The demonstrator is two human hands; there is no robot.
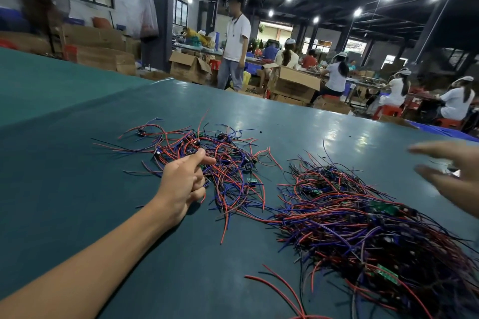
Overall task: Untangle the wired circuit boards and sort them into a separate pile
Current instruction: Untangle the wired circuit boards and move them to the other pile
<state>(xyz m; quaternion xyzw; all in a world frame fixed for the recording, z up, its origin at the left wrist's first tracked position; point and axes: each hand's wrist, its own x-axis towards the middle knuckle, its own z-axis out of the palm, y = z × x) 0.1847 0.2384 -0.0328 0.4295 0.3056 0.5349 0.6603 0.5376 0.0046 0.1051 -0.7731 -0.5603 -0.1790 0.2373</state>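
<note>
L hand (183,185) on near edge of small wire pile (228,153): one finger straight, rest curled into the wires; can't tell if it grips any. R hand (457,176) blurred, fingers spread, hovering off the table (77,189). Big tangle (363,228) lies below R hand, well right of L hand, green boards (387,273) showing in it.

- Two piles of wired circuit boards: the looser pile (220,163) and the denser pile (363,228); the boards inside are too tangled to count.
- Two hands: left hand (181,184), right hand (456,176).
- One green surface (77,163).
- One standing person (236,41); at least five seated people (337,75).
</note>
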